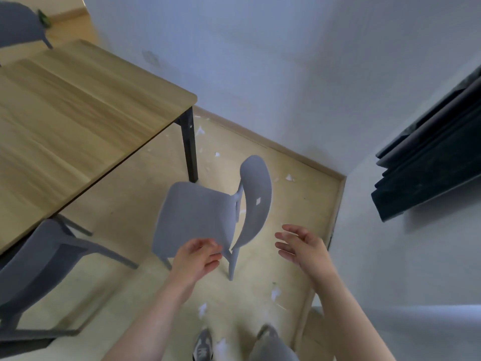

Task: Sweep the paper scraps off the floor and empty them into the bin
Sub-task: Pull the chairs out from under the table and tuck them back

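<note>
Shoes [203, 346] stand among paper scraps [276, 293] strewn near and far around the grey chair [197, 214], so with the left hand [195, 259] loosely curled at its seat corner and the right hand [302, 246] spread empty, lifting it well aside first probably suits sweeping.

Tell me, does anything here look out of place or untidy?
Yes. White paper scraps lie scattered over the floor: by the table leg, along the wall, around the grey chair and near the shoes. Nothing else stands out.
</note>
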`<state>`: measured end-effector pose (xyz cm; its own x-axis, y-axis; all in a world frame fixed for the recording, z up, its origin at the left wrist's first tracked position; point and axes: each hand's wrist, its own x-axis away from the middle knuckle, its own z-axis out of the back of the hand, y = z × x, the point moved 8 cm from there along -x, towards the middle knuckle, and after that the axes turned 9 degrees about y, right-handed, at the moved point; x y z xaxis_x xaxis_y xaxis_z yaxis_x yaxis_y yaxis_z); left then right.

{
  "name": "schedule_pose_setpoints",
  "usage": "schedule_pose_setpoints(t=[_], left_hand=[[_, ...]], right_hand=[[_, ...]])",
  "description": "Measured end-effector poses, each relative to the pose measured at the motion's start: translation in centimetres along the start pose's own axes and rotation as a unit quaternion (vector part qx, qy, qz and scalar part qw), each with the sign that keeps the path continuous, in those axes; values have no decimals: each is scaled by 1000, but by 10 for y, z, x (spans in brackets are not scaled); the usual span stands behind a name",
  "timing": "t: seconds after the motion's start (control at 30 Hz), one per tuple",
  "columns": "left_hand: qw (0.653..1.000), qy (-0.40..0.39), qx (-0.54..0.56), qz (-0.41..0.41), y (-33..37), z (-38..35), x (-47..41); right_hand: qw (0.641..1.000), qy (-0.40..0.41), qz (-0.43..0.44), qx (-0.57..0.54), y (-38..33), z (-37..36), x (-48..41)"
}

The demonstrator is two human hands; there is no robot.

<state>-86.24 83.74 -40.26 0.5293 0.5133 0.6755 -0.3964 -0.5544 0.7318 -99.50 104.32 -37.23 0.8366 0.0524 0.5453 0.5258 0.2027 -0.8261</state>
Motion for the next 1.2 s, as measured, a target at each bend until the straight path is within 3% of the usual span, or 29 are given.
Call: schedule_pose_setpoints(t=[0.4, 0.53, 0.8, 0.9, 1.0, 1.2], left_hand=[[996, 82, 27, 3, 10, -96, -62], [986, 152, 68, 19, -2, -116, -64], [945, 273, 165, 68, -40, -93, -49], [937, 290, 177, 86, -54, -81, -56], [928, 315, 169, 104, -68, -69, -62], [908, 354, 169, 149, -89, -69, -65]], right_hand=[[994, -79, 1, 78, -56, 18, -147], [978, -143, 5, 149, -68, 7, -187], [926, -208, -38, 312, -39, -38, -225], [908, -201, 2, 368, -39, -54, -236], [899, -189, 31, 394, -41, -67, -248], [888, -203, 7, 413, -40, -85, -276]])
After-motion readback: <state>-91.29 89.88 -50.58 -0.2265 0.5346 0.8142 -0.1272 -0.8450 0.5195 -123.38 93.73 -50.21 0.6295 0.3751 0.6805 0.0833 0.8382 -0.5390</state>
